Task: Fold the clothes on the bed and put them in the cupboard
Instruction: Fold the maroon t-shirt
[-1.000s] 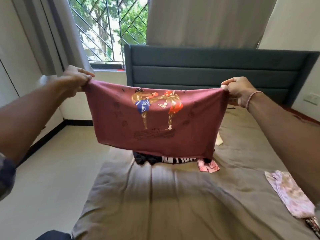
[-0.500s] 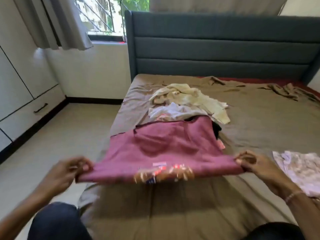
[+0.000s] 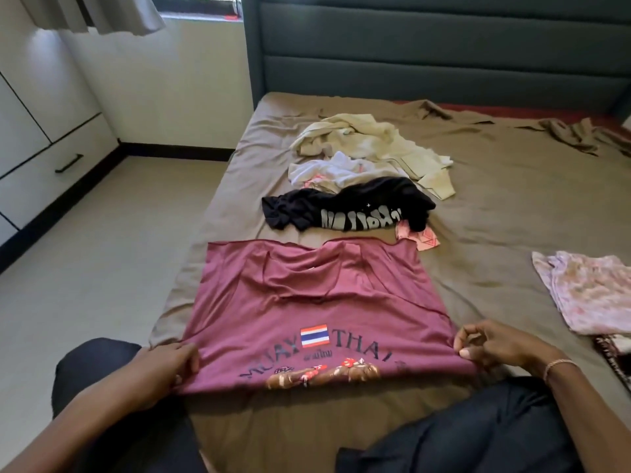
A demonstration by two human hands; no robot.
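A maroon T-shirt (image 3: 307, 302) with a flag and "MUAY THAI" print lies spread flat on the brown bed sheet (image 3: 495, 213). My left hand (image 3: 170, 365) grips its near left corner. My right hand (image 3: 495, 346) pinches its near right corner. Beyond it lie a crumpled black shirt (image 3: 345, 203), a white garment (image 3: 327, 169) and a cream garment (image 3: 372, 141). A pink patterned garment (image 3: 594, 291) lies at the right.
The white cupboard (image 3: 37, 155) with a drawer handle stands at the left across bare floor (image 3: 102, 254). A dark padded headboard (image 3: 426, 49) closes the far end of the bed. My knees in dark trousers rest at the bed's near edge.
The maroon shirt, held up in the air a second ago, has come down and now lies flat on the bed, print side up. Both hands still hold its corners.
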